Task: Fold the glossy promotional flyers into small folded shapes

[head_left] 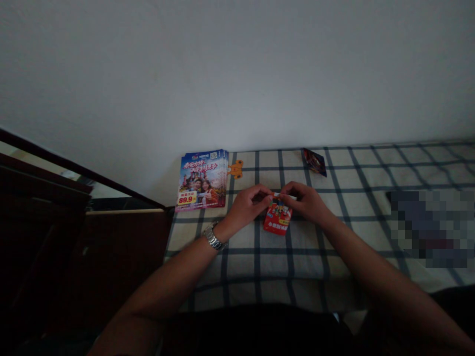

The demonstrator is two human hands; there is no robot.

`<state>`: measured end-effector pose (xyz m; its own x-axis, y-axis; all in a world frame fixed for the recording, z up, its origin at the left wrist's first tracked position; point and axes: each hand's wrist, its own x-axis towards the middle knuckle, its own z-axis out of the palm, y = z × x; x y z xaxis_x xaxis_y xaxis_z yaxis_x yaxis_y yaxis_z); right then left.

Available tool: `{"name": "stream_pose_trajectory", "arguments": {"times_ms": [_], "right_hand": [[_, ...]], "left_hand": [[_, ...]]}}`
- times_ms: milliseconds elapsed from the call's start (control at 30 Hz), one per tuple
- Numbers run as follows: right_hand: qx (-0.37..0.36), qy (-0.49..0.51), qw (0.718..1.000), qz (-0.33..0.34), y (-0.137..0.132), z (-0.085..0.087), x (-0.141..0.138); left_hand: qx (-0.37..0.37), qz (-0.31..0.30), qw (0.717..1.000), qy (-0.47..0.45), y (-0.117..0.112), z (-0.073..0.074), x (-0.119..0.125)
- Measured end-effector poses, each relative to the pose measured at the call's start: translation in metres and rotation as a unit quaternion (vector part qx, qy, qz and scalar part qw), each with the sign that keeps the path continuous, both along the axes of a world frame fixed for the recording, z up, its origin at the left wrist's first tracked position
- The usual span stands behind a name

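Observation:
A small red printed packet (276,220) with cartoon figures and upside-down characters is held up over the checked bedding. My left hand (256,201) pinches its far left edge between thumb and fingers, and a metal-banded watch is on that wrist. The far right edge is in the pinch of my right hand (300,199). Both thumbs lie close together on the packet's far end, where a pale strip shows. Whether that end is open cannot be made out. To the left of my left hand is a stack of glossy flyers (202,180) marked 89.9.
Beyond my right hand lies a dark folded leaflet (314,162). An orange bear figure (236,169) shows beside the flyers. A blurred-out patch (434,230) covers something at the right. The checked bedding (241,267) meets a white wall (237,74); dark wooden furniture (122,257) stands left.

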<state>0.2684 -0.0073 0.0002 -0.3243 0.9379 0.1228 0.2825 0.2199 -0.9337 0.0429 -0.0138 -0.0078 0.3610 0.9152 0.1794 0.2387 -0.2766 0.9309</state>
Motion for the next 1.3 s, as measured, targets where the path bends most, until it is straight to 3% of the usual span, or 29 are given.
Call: {"name": "stream_pose_trajectory", "arguments": {"times_ms": [1000, 1300], "right_hand": [[0.013, -0.007, 1.000, 0.004, -0.0032, 0.0006, -0.0022], [-0.051, 0.051, 0.997, 0.000, -0.0027, 0.0013, 0.0018]], "left_hand": [[-0.016, -0.017, 1.000, -0.018, -0.0012, 0.0032, 0.0018], [0.002, 0.045, 0.998, -0.053, 0.0032, 0.0009, -0.0022]]}}
